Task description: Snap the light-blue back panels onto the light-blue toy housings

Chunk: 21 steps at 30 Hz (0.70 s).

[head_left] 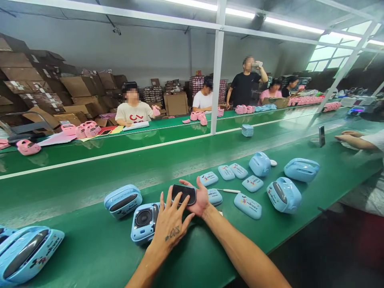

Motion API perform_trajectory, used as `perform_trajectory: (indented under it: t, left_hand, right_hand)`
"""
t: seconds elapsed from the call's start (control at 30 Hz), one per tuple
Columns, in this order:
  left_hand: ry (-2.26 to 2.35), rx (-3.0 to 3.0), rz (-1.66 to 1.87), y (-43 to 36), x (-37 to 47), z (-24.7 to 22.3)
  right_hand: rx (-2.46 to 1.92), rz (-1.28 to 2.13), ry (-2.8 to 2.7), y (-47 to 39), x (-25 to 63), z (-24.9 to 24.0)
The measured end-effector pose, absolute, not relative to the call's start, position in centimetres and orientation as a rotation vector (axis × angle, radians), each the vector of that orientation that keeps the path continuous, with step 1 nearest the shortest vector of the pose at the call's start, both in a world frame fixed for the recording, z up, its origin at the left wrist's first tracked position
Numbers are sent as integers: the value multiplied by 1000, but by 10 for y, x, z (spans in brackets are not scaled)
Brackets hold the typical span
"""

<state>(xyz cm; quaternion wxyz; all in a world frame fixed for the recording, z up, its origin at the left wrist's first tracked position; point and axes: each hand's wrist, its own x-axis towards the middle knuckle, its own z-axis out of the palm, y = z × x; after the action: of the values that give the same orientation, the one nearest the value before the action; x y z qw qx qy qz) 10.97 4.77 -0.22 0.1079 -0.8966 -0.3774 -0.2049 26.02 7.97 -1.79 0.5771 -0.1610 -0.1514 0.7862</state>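
Note:
My right hand is palm up and carries a speaker panel, its black side facing up. The fingers of my left hand are spread, with the tips over the panel's black face. Beside my left hand lies a blue speaker with its round driver exposed, partly hidden by the hand. Close to my right hand are a printed blue panel, another blue panel and a thin white-handled tool.
Assembled blue speakers stand on the green bench, more at far left and right. Several printed panels lie to the right. A phone-like object stands near a co-worker's hands. Across the line, people sit by pink casings.

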Motion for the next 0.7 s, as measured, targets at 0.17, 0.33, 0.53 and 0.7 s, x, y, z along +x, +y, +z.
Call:
perform_trajectory:
  t: [0.17,0.33,0.53,0.7]
  left_hand:
    - [-1200,-2590,-676,43,117,-3]
    - [-1005,-2722,-683,47,121,-4]
    - [-1011,-2837,-679,58,121,-13]
    - [-930,-2742,-1037,47,109,6]
  right_hand:
    - [-397,1832,-364,79,260,-17]
    - [-423,1820,-434,81,263,-19]
    - [-365,1826,-460,82,264,-23]
    - [-370,1741,-475,84,272,-22]
